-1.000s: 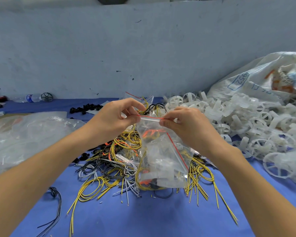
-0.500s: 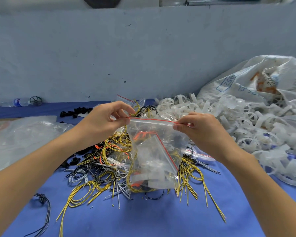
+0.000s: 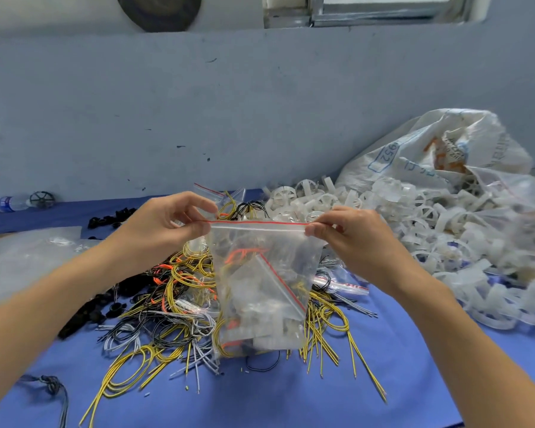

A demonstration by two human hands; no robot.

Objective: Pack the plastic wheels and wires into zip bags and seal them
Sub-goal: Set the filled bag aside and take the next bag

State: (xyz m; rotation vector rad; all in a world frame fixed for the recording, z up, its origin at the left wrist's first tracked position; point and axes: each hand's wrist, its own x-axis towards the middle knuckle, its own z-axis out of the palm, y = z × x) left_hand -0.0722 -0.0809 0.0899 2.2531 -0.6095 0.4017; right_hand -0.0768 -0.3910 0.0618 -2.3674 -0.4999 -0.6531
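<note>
Pinching fingers of left hand (image 3: pixel 162 225) and right hand (image 3: pixel 357 240) hold the zip bag's (image 3: pixel 261 299) corners.

The left hand (image 3: pixel 164 230) and the right hand (image 3: pixel 349 239) hold a clear zip bag (image 3: pixel 260 288) above the blue worktop (image 3: pixel 260 396). Each pinches one end of the red-edged zip strip (image 3: pixel 257 223), which runs taut and level between them. Inside the bag are white plastic wheels, yellow and orange wires, and a smaller bag with a red strip. Under it sprawls a pile of wires (image 3: pixel 179 291) in yellow, black, grey and orange. At the right, a heap of white wheels (image 3: pixel 414 230) lies against a white sack (image 3: pixel 439 149). Clear plastic sheeting (image 3: pixel 22 261) lies at the left.
</note>
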